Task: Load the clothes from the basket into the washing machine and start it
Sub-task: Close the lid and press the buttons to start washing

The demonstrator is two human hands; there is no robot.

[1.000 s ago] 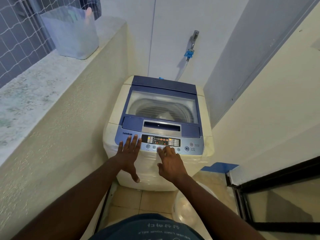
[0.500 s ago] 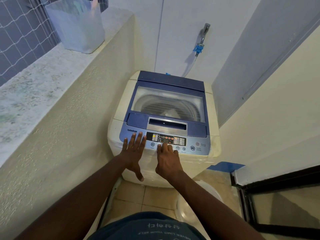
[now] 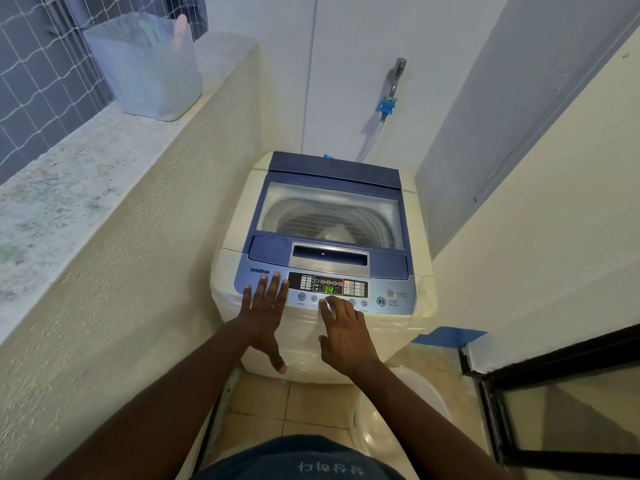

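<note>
A cream top-loading washing machine (image 3: pixel 235 271) with a blue lid stands in the corner, its lid (image 3: pixel 332 209) closed. Through the clear window I see the drum with something pale inside. The control panel (image 3: pixel 381 289) along the front shows a green "14". My left hand (image 3: pixel 265 313) lies flat, fingers spread, on the panel's left end. My right hand (image 3: pixel 343 327) has its fingertips on the row of round buttons below the display. A white basket (image 3: pixel 398 417) sits on the floor to the right of my legs, partly hidden by my right arm.
A low wall with a speckled ledge (image 3: pixel 69 174) runs along the left, holding a translucent plastic tub (image 3: pixel 149 64). A tap with a blue hose fitting (image 3: pixel 389 95) is on the back wall. A dark-framed glass door (image 3: pixel 554 403) stands at the lower right.
The display now shows a green number. My right hand's fingers have shifted slightly on the buttons. My left hand stays flat on the panel.
</note>
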